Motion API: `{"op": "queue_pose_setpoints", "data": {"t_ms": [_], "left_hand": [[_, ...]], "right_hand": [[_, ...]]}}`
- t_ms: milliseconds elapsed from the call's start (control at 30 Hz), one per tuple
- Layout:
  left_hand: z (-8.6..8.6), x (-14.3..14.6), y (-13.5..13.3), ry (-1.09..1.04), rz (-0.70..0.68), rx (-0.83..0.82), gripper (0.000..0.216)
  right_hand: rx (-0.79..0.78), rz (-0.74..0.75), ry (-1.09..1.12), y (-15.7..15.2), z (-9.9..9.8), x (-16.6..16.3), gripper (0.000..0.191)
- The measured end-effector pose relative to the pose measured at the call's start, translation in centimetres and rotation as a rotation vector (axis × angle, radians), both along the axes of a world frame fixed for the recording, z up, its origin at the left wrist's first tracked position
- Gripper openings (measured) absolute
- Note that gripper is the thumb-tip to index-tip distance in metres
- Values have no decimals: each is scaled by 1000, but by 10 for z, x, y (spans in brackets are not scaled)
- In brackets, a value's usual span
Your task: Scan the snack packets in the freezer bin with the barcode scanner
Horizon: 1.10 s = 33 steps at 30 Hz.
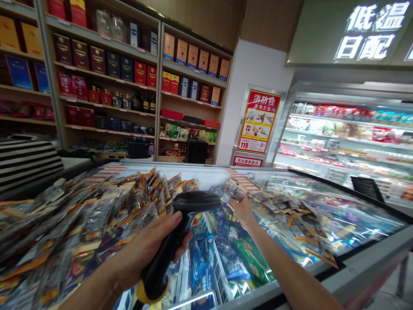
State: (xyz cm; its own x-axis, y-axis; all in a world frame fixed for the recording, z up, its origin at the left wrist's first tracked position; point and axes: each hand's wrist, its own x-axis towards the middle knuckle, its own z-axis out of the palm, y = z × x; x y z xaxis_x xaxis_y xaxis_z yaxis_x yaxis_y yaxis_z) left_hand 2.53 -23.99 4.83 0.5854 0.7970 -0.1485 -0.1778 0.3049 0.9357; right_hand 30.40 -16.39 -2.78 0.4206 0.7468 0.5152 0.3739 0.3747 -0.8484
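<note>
My left hand [151,243] is wrapped round the handle of a black barcode scanner [193,201], whose base is yellow. The scanner's head faces right, toward my other hand. Farther out, my right hand [243,211] grips a small clear and tan food packet [232,189] by its near edge. Under both hands is a chest freezer with a glass top [274,174]. Through its opening show blue ice cream packs [201,258] and green packs [248,256], parted by a white wire divider [217,267].
Orange-edged packets [93,219] lie heaped on the left, and a smaller pile of packets [290,211] lies on the right glass. Behind stand shelves [109,79] of boxes and bottles. A lit refrigerated case [348,142] is at right, beside a red wall poster [258,120].
</note>
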Motion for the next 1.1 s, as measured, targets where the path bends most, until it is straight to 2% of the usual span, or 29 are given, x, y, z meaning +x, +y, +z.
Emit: {"op": "queue_pose_setpoints", "data": {"t_ms": [400, 633, 1100], "left_hand": [[3, 3, -4, 18, 14, -8, 37], [1, 0, -1, 29, 2, 47, 35], [1, -2, -1, 0, -20, 66, 35]], "right_hand": [[21, -36, -25, 0, -1, 1, 43], [-36, -110, -26, -5, 5, -1, 36], [-56, -73, -39, -8, 8, -3, 32]]}}
